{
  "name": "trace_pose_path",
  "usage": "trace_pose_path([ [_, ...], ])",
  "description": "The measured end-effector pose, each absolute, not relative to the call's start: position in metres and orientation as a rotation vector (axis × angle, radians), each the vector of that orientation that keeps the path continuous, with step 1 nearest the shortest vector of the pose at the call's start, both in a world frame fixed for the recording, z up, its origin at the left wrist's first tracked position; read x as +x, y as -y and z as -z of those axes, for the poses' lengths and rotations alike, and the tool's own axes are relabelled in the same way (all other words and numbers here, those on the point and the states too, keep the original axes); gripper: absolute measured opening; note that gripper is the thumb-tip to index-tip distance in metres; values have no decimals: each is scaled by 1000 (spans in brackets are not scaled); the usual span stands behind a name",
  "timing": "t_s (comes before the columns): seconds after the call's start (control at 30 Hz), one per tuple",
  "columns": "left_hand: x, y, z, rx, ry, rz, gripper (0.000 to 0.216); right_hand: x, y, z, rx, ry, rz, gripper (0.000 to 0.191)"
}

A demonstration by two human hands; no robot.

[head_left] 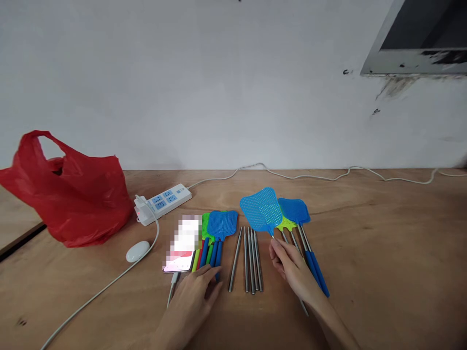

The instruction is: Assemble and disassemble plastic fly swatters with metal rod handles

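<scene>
My right hand (pixel 290 265) is closed on a fly swatter with a blue mesh head (pixel 260 209), pinching the metal rod just below the head. The bare end of a metal rod (pixel 304 307) shows below that hand; whose rod it is, I cannot tell. My left hand (pixel 197 291) rests over several coloured handles (pixel 204 255), its thumb and index fingertips apart beside a blue handle. Behind the handles lie swatter heads, a blue one (pixel 223 223) over a green one (pixel 205 224). Several loose metal rods (pixel 251 262) lie side by side between my hands.
On the right lie a blue swatter (pixel 294 210) and a yellow-green one (pixel 287 223), partly covered. A lit phone (pixel 182 243) lies left of the handles. Beyond are a white power strip (pixel 164 201), a white oval device (pixel 137 251) and a red plastic bag (pixel 76 194).
</scene>
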State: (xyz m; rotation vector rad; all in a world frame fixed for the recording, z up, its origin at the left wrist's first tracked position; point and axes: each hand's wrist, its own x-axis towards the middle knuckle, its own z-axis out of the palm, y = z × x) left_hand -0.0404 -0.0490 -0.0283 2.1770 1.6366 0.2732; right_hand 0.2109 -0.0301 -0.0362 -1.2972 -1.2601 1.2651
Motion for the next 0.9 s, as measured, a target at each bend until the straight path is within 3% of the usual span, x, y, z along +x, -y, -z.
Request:
trace_pose_path([
  [0.17, -41, 49, 24, 2171, -1598, -394, 35, 214, 31, 34, -1282, 1354, -1258, 35],
  [0.3, -42, 48, 23, 2169, -1572, -500, 33, 218, 33, 25, -1341, 1555, -1131, 37],
  [0.57, -37, 52, 17, 1601, -1525, -1119, 48, 211, 44, 7, -1383, 2028, -946, 38],
  [0.9, -30, 49, 25, 1333, -1426, -1195, 46, 206, 44, 5, -1340, 2149, -932, 40],
])
